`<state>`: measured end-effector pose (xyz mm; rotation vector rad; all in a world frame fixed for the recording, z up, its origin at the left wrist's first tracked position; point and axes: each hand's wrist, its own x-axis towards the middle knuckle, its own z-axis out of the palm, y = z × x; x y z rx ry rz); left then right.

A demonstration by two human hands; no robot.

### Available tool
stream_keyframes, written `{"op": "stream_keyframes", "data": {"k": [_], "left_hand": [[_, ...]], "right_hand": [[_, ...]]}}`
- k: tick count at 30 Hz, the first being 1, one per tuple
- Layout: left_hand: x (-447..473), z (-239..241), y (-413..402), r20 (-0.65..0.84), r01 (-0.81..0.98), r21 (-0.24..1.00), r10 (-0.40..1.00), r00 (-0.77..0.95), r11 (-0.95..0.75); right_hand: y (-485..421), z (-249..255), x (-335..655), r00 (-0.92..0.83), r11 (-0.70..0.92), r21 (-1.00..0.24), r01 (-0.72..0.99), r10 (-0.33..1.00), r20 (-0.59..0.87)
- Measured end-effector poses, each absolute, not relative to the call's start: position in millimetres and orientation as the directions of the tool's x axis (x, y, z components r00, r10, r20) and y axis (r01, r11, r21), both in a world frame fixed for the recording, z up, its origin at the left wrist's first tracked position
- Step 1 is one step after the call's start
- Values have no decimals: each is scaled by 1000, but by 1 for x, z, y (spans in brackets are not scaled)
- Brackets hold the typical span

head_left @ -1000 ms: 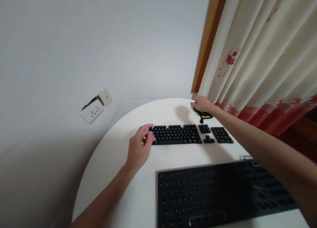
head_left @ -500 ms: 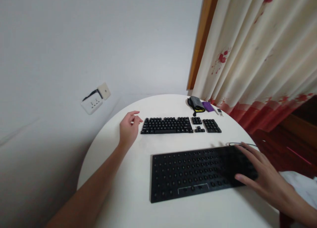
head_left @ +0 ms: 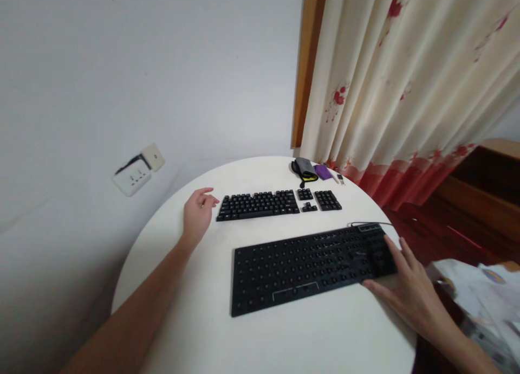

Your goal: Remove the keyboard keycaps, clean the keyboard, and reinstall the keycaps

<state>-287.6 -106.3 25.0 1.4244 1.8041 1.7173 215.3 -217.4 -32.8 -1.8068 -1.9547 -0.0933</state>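
Observation:
A black keyboard without its keycaps lies slightly aslant on the white round table, its bare switches showing. At its right end is my right hand, thumb and fingers spread about the near right corner and against the edge. My left hand rests at the table's left side, fingers loosely bent and apart, with nothing visible in it. Just right of it, black keycaps lie laid out in keyboard order. Separate groups hold the navigation and arrow keycaps and the number pad keycaps.
Toward the back right are a grey and black pouch, a purple cloth and a small dark-and-light item. A thin cable runs behind the keyboard. A wall socket is at left, a curtain at right.
My right hand has moved off the top of the keyboard's right part to its near right corner. The keyboard sits slightly closer to the keycaps. The view has turned to the right.

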Motion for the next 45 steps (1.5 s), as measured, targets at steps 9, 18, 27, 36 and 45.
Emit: {"op": "stream_keyframes", "data": {"k": [9, 18, 27, 36, 45], "left_hand": [[-291, 21, -103, 406, 466, 868, 789, -461, -174], [-277, 42, -123, 365, 535, 819, 908, -206, -208], [-249, 32, -135, 299, 721, 558, 910, 286, -410], [-246, 30, -136, 256, 755, 544, 929, 268, -367], [-253, 27, -132, 239, 736, 588, 941, 240, -336]], "right_hand": [[-207, -27, 182, 14, 98, -252, 963, 913, 409], [-195, -36, 187, -8, 186, -396, 899, 912, 409], [-177, -36, 185, -48, 226, -390, 893, 908, 416], [-171, -42, 183, -41, 218, -334, 917, 884, 465], [-174, -42, 182, -32, 163, -269, 949, 901, 433]]}}
